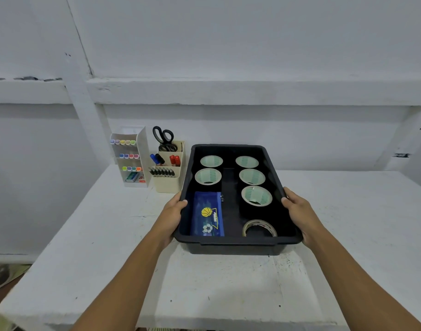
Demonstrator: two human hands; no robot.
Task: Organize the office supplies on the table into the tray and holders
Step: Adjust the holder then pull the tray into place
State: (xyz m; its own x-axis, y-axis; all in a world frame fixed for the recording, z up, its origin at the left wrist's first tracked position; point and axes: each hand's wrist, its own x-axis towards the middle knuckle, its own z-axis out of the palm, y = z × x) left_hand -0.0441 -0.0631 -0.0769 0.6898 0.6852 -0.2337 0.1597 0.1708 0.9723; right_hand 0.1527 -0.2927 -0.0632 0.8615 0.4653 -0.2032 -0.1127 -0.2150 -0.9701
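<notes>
On the white table (104,259), head view: black tray (238,242) sits centre, long axis running away from the camera, far end near the wall. Bare tabletop lies right of the tray and in front of it toward the near table edge; the left side is tighter, with the beige holder (168,185) just beside the tray's far-left corner. Left hand (173,211) grips the tray's left rim, thumb hooked over the edge; right hand (300,211) grips the right rim the same way, fingers under the lip out of sight. Cannot tell if the tray is lifted or resting. Inside the tray: five black tape rolls (256,196) with pale green cores, two in the left column and three in the right; a clear tape roll (259,228) at near right; a blue pencil case (207,215) with ball prints at near left. The beige holder has scissors (162,136) upright at the back, then blue markers (154,159) and red markers (174,160), and a row of black pens (161,172) in front. White tiered holder (141,149) stands left of it with highlighters (123,142) in three rows and small boxes at the bottom.
</notes>
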